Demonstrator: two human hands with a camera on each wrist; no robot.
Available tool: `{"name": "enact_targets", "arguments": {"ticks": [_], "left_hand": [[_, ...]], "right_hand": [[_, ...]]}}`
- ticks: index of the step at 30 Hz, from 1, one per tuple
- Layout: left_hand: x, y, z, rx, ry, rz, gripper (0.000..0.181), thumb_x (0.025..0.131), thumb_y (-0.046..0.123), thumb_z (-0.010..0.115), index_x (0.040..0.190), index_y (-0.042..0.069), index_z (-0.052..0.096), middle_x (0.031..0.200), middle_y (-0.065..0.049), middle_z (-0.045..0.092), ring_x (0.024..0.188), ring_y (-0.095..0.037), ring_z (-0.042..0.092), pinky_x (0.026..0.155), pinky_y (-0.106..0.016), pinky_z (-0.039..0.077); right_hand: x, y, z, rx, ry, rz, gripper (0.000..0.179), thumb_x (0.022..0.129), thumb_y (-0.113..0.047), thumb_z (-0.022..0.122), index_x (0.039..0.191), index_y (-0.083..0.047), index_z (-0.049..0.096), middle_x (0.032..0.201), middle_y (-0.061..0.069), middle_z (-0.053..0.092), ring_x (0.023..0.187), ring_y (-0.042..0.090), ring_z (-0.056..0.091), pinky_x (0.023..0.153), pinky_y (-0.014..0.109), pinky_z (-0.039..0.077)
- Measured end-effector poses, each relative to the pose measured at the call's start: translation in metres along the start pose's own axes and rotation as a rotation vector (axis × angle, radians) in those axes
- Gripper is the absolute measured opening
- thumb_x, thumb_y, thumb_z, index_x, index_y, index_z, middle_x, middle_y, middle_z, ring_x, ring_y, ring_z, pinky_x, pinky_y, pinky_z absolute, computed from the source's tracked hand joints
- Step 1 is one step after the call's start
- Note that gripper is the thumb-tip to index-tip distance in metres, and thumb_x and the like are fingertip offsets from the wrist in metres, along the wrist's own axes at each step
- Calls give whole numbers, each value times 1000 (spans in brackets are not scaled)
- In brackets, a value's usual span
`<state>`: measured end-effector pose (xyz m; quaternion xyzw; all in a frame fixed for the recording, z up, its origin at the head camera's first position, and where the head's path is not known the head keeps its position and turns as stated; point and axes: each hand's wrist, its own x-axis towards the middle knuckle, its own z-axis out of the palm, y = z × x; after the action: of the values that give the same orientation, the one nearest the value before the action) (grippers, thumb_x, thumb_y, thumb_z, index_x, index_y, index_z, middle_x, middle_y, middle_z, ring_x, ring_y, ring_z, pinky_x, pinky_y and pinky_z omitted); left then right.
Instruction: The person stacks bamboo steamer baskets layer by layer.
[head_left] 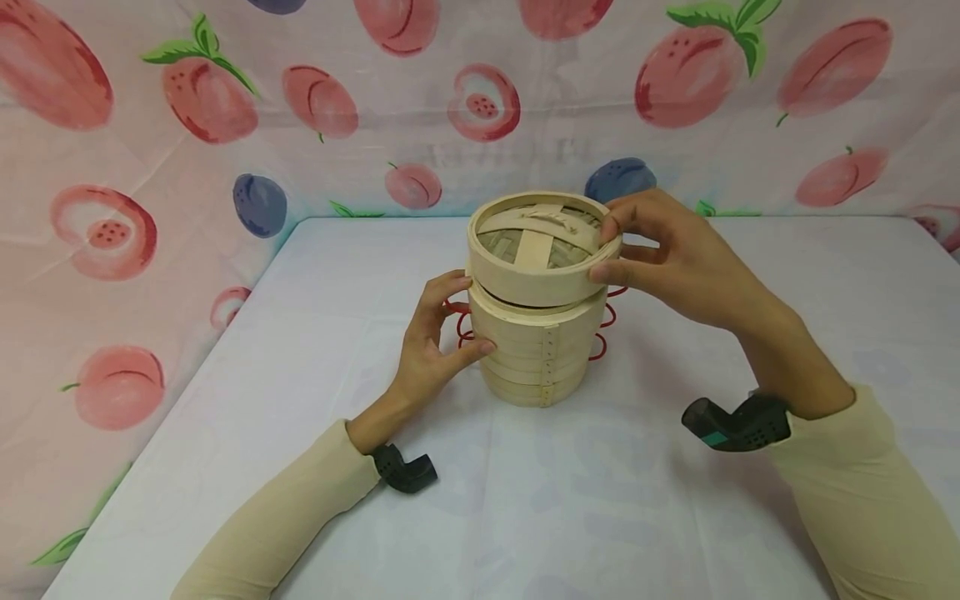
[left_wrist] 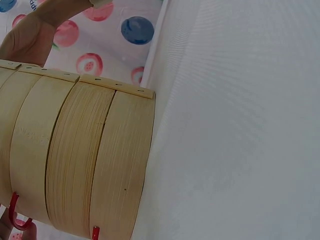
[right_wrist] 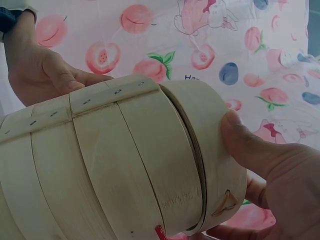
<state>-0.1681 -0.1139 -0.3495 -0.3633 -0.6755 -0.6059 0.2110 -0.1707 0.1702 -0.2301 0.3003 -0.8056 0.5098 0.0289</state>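
Observation:
A round bamboo steamer [head_left: 517, 358] of stacked tiers, with red loops [head_left: 598, 346] on its sides, stands on the white table. Its woven lid [head_left: 536, 287] sits tilted at the top, and a dark gap shows beneath the lid's front edge. My right hand [head_left: 682, 267] pinches the lid's right rim, thumb outside and fingers over the edge. On the left side, my left hand [head_left: 427, 342] grips the tiers, its thumb on the front wall. The right wrist view shows the right thumb [right_wrist: 250, 150] against the lid's wall and the gap between lid and top tier.
A white cloth [head_left: 420, 517] covers the table. Behind and to the left hangs a fabric backdrop [head_left: 390, 100] printed with peaches and blue fruit. Dark wrist cameras [head_left: 738, 423] are strapped at both sleeve cuffs.

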Motion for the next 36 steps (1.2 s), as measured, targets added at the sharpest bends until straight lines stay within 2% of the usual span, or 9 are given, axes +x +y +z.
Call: {"name": "enact_targets", "arguments": {"ticks": [16,28,31,36], "left_hand": [[0,-1,-1,16,-1,19,70,81,40,77,139,20,43,134,-15,44,123,-35,39,91,-40,43],[-2,-1,0,15,10,9,68,81,40,76,136,18,42,136,-11,42,125,-34,39,92,-48,42],[-2,-1,1,9,15,4,67,81,39,76,133,14,42,136,-11,42,125,-34,38,92,-50,42],[-2,-3,1,-2,21,4,68,80,37,77,132,10,41,136,-11,42,124,-34,39,91,-49,42]], "right_hand": [[2,4,0,59,-42,-40,29,80,4,74,99,3,52,121,9,42,117,23,43,93,23,46],[3,7,0,59,-78,-45,31,80,4,74,101,1,50,127,7,41,123,23,40,100,36,42],[4,9,-1,75,-93,-47,31,82,4,73,103,1,49,131,8,41,127,26,38,101,32,41],[4,13,-4,129,-134,-54,30,85,4,69,106,1,48,140,12,39,132,31,35,92,25,47]]}}
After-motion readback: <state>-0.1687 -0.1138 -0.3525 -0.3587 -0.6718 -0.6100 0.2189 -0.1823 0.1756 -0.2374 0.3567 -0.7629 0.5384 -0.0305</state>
